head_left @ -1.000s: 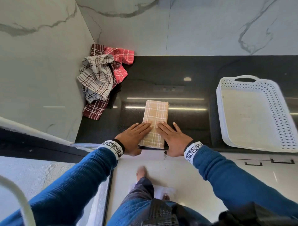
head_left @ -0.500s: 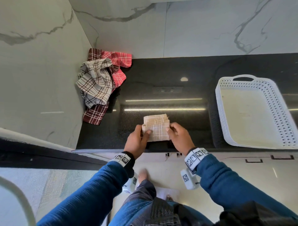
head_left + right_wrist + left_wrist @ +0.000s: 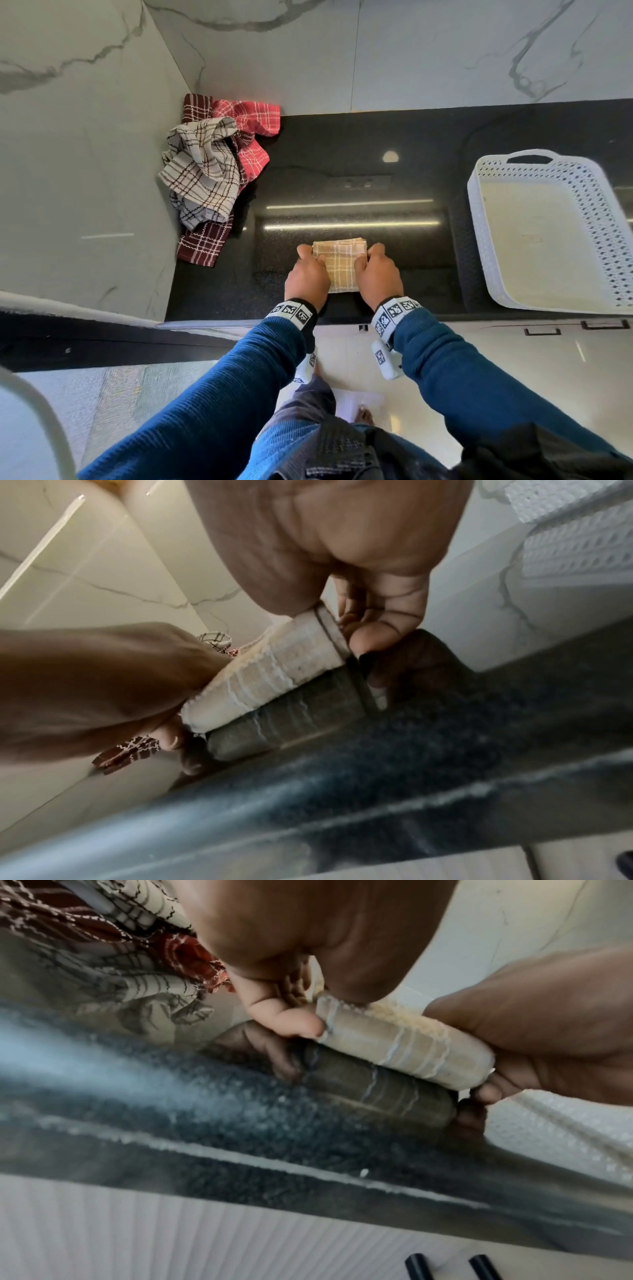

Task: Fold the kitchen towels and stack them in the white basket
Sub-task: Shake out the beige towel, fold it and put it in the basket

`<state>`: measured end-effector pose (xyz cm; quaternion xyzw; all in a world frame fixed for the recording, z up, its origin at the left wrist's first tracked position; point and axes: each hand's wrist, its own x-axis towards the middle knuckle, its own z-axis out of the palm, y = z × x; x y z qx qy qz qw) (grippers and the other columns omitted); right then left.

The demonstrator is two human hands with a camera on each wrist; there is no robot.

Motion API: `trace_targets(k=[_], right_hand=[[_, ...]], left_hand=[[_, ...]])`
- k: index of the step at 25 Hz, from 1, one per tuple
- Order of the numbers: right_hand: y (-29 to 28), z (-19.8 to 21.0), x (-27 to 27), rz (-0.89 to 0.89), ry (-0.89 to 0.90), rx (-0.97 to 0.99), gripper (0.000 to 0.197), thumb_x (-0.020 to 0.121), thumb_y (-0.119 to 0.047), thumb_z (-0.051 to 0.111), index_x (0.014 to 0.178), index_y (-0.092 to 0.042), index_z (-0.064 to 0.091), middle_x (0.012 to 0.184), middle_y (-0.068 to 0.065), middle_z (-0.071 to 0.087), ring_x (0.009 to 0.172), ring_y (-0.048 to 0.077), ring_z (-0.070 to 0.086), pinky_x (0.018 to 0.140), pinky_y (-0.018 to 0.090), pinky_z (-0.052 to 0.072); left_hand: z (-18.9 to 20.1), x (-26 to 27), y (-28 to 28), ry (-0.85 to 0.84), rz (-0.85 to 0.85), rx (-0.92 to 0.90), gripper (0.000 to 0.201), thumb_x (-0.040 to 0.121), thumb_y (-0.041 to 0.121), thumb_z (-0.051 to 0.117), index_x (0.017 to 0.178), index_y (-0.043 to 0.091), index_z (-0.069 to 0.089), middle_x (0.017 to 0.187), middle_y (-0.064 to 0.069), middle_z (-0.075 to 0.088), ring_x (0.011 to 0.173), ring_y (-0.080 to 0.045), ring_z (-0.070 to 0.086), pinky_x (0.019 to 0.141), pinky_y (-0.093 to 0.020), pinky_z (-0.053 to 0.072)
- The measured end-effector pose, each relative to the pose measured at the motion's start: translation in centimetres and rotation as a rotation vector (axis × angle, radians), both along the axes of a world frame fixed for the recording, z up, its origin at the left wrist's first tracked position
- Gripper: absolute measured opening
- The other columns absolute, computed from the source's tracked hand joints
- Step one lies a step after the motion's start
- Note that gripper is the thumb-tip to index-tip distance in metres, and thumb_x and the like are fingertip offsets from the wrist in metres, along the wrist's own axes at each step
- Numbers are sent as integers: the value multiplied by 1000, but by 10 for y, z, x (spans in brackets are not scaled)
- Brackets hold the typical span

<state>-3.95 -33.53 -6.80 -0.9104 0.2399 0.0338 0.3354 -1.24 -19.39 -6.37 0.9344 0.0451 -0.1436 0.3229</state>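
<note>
Folded in half since a second ago, the beige towel (image 3: 339,266) sits smaller; left hand (image 3: 307,277) and right hand (image 3: 378,274) curl around its sides near the counter edge (image 3: 239,322).

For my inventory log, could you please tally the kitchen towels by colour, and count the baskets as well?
Beige checked towel, folded, held by left hand and right hand: 1
Grey-white checked towel: 1
Red checked towel: 1
Maroon checked towel: 1
White basket: 1
Total: 5
</note>
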Motion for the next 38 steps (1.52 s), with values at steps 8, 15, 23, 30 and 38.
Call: trace_targets(k=[8,15,23,30,38], right_hand=[[11,-14,-20,590,-45,-517,75,98,-31,42,162,-6,10,171,15,0,158,30,-1,124,62,10],[-7,-14,7,604,90,-299,84,100,-48,39,163,-10,-1,172,7,-6,158,21,-7,128,51,8],[-18,-3,-8,24,97,194,34,95,-28,56,124,-11,61,119,11,64,114,30,61,95,46,52],[-39,20,-2,31,156,410,23,93,-33,61,96,-13,72,87,5,72,77,22,68,67,37,57],[-186,81,-47,-104,-117,934,26,96,-25,69,114,-6,73,106,16,77,100,34,74,88,47,60]], left_hand=[[-20,-14,20,-384,-568,384,64,105,32,38,161,10,16,170,-12,13,155,-32,14,124,-52,24],[-26,4,24,-197,-652,335,63,111,41,21,163,14,0,172,-4,-7,158,-26,-1,128,-48,12],[-13,0,22,115,4,-225,75,96,30,63,156,5,25,154,-16,40,139,-31,45,113,-49,43],[24,12,-10,485,353,-706,23,93,21,70,112,10,65,110,-12,75,96,-25,74,73,-34,61],[90,-16,-132,531,9,-1047,39,106,37,50,134,12,61,125,-12,72,116,-28,69,98,-46,56]])
